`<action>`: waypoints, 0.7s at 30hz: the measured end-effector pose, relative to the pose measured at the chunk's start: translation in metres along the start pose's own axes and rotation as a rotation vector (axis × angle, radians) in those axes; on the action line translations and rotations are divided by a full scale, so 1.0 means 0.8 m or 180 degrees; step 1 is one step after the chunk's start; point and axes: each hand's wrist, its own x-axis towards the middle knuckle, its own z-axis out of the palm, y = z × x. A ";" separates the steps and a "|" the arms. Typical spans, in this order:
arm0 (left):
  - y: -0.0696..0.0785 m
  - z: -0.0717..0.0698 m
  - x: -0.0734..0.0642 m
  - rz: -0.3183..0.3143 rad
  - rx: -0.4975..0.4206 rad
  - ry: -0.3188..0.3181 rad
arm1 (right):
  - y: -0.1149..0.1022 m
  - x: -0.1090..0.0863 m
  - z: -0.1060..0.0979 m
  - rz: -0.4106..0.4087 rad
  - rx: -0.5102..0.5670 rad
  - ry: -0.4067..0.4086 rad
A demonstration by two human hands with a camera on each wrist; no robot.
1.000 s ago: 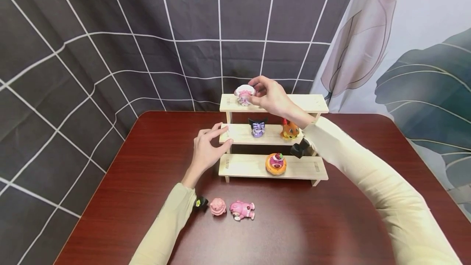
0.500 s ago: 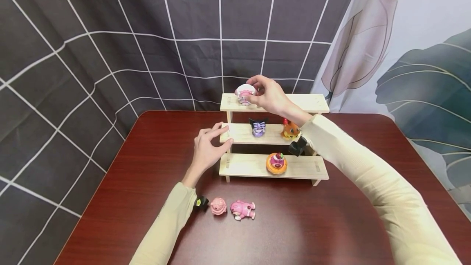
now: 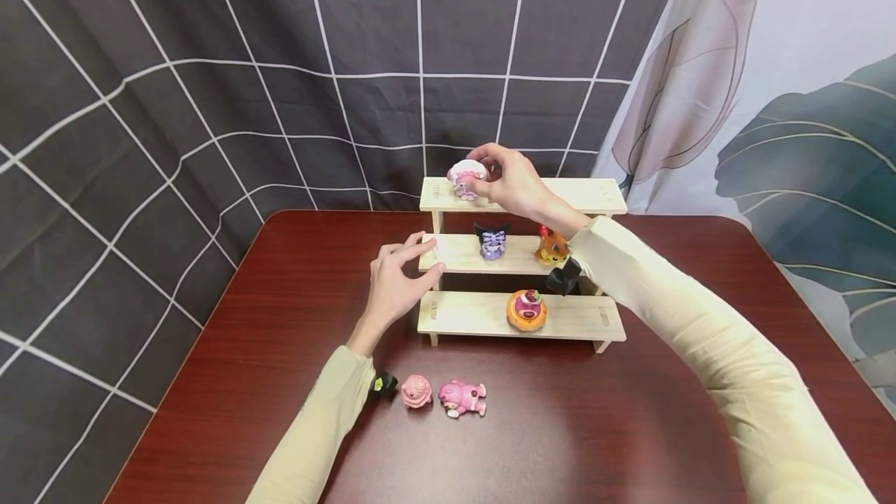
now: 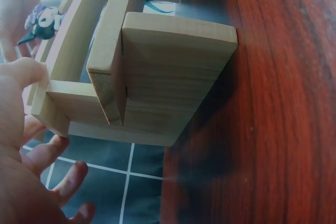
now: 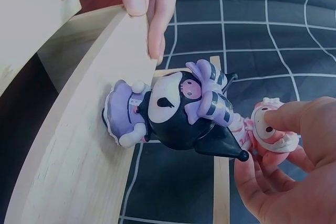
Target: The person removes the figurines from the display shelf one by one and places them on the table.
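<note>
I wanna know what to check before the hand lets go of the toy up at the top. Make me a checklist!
1. Right hand has hold of the pink-and-white toy: ok, thumb and fingers grip it.
2. Left hand is on the wooden shelf: ok, it grips the left end of the middle board.
3. Toy's bottom sits flat on the top board: cannot tell; the right wrist view hides it.
4. Purple-and-black toy stands upright: ok, on the middle board.
5. Every toy is on the shelf: not ok; the round pink toy and longer pink toy are on the table.
</note>
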 end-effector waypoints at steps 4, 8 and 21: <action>0.001 0.000 0.000 -0.0005 -0.0011 -0.0001 | -0.001 -0.001 0.000 -0.0005 0.0004 -0.0002; 0.002 -0.001 0.000 -0.0003 -0.0025 -0.0003 | 0.000 -0.002 0.000 -0.0002 0.0029 0.0001; 0.002 -0.002 0.000 -0.0012 -0.0007 -0.0025 | -0.004 -0.005 -0.006 0.0011 0.0101 0.0025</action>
